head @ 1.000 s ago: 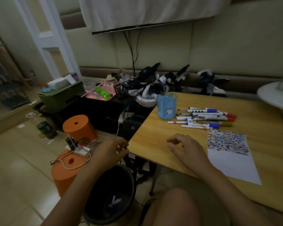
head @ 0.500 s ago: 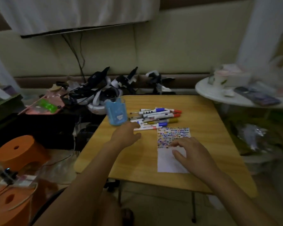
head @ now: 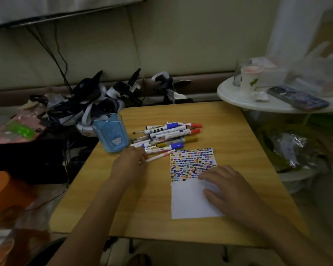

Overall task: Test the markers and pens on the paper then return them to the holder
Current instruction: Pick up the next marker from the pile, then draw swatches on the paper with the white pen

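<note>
**Left hand at the thin pen, right hand flat on the paper**

We see our left hand (head: 130,165) at the near end of a thin white pen (head: 158,156), fingers curled about it in what looks like a pinch; the fingertips are partly hidden, so we judge rather than see that the hold is firm. The pen lies slanted, its far tip touching the far left corner of the paper (head: 190,198). Our right hand (head: 225,187) rests open on the paper, fingers spread, pressing it to the table (head: 229,131).

The pen should be light, stiff and smooth, so it may roll or slip from a loose pinch. We would take it near the middle of the barrel, not at the end. The paper is thin and would slide on the wood without the flat hand on it.

The pile of markers (head: 167,135) lies toward the far edge, just beyond the paper. We count roughly ten: two red-capped, two or three blue-capped, two gold, the rest thin pens. They overlap, so the count is not exact. One blue holder (head: 112,135) stands near the far left corner, just beside the pile, and seems empty. One sheet of paper: its far half is filled with coloured test marks, its near half is blank.
</note>
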Demonstrator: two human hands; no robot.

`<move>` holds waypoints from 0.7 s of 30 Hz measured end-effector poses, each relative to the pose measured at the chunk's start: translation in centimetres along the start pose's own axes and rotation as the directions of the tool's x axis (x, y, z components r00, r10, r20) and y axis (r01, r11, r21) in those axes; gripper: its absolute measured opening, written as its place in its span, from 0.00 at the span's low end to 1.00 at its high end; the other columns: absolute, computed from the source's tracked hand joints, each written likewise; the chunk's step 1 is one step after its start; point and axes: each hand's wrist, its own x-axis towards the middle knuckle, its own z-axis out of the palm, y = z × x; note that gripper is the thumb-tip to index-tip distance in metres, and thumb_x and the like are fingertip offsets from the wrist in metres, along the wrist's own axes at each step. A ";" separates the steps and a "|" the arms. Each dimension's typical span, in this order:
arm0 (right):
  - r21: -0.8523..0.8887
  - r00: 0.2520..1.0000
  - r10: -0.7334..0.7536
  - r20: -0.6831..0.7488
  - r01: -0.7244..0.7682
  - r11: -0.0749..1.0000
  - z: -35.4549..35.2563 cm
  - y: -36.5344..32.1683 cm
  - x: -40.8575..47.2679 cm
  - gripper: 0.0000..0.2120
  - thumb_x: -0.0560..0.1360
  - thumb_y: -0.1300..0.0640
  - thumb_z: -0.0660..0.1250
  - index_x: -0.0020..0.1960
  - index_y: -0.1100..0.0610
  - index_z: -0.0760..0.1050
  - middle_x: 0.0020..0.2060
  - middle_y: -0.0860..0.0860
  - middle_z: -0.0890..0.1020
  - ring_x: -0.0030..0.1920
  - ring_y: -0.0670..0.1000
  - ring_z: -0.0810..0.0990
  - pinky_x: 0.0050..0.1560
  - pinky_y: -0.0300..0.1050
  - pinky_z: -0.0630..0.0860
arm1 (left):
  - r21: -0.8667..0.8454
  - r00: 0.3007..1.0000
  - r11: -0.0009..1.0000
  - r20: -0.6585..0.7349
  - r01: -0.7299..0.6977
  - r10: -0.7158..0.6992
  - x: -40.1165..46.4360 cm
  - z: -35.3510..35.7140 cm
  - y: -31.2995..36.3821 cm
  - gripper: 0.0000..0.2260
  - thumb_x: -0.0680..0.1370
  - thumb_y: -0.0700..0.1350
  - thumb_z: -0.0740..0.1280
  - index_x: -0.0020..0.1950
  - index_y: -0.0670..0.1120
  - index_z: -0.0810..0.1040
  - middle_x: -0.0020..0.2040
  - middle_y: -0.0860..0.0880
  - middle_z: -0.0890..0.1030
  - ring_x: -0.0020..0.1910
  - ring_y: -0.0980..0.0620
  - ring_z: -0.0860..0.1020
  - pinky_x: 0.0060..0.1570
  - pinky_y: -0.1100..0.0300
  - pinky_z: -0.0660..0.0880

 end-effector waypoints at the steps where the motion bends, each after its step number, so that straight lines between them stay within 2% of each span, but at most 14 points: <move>1: -0.007 1.000 -0.013 0.016 0.013 1.000 0.1 0.1 0.0 0.18 0.77 0.42 0.60 0.65 0.42 0.75 0.61 0.37 0.76 0.61 0.42 0.70 0.57 0.41 0.68 | -0.001 1.000 1.000 -0.005 0.004 -0.004 0.1 0.1 0.0 0.10 0.78 0.46 0.69 0.59 0.54 0.80 0.55 0.51 0.79 0.52 0.52 0.76 0.50 0.55 0.78; 4: -0.008 0.998 -0.024 0.060 0.024 1.000 0.2 0.6 0.2 0.22 0.77 0.37 0.56 0.68 0.40 0.73 0.63 0.34 0.72 0.63 0.40 0.67 0.60 0.42 0.67 | -0.009 1.000 1.000 -0.019 -0.011 0.011 0.1 0.1 0.3 0.08 0.78 0.46 0.68 0.57 0.54 0.81 0.54 0.52 0.79 0.51 0.53 0.76 0.49 0.55 0.78; 9: -0.001 0.999 -0.019 0.042 0.020 1.000 0.6 0.9 0.8 0.21 0.77 0.38 0.60 0.68 0.41 0.73 0.63 0.35 0.73 0.62 0.42 0.68 0.60 0.47 0.71 | -0.092 0.998 0.995 -0.059 -0.036 0.031 0.3 -1.0 1.0 0.07 0.78 0.44 0.68 0.55 0.52 0.81 0.52 0.52 0.80 0.46 0.53 0.77 0.46 0.53 0.79; 14: -0.013 0.999 -0.014 0.036 0.014 1.000 0.5 0.4 1.4 0.22 0.76 0.36 0.60 0.67 0.40 0.74 0.62 0.34 0.73 0.62 0.40 0.67 0.61 0.44 0.69 | -0.198 0.995 0.978 -0.094 -0.059 0.041 -0.1 -2.1 2.2 0.06 0.78 0.45 0.70 0.54 0.52 0.80 0.49 0.54 0.80 0.44 0.58 0.76 0.44 0.59 0.76; 17: -0.015 1.000 -0.004 0.021 0.005 1.000 0.4 0.1 1.7 0.22 0.76 0.37 0.61 0.68 0.40 0.72 0.62 0.35 0.74 0.61 0.39 0.68 0.60 0.45 0.71 | -0.262 0.994 0.961 -0.084 -0.088 0.068 -0.7 -2.2 3.6 0.06 0.78 0.46 0.70 0.55 0.53 0.80 0.47 0.56 0.80 0.44 0.60 0.77 0.46 0.60 0.78; 19: -0.017 1.000 0.005 0.006 -0.005 1.000 0.1 -0.3 2.0 0.22 0.78 0.40 0.62 0.71 0.40 0.69 0.63 0.35 0.74 0.61 0.38 0.67 0.60 0.43 0.70 | -0.303 0.994 0.947 -0.064 -0.104 0.089 -1.2 -1.9 4.5 0.07 0.78 0.47 0.70 0.55 0.54 0.80 0.46 0.58 0.79 0.43 0.61 0.77 0.45 0.60 0.78; 21: 0.006 1.000 0.009 0.014 -0.009 1.000 -0.3 -0.9 2.3 0.26 0.80 0.44 0.64 0.76 0.39 0.62 0.63 0.34 0.72 0.59 0.36 0.65 0.58 0.39 0.66 | -0.320 0.993 0.940 -0.031 -0.116 0.113 -1.8 -1.5 5.3 0.07 0.78 0.48 0.70 0.56 0.55 0.79 0.45 0.59 0.79 0.43 0.60 0.77 0.45 0.60 0.79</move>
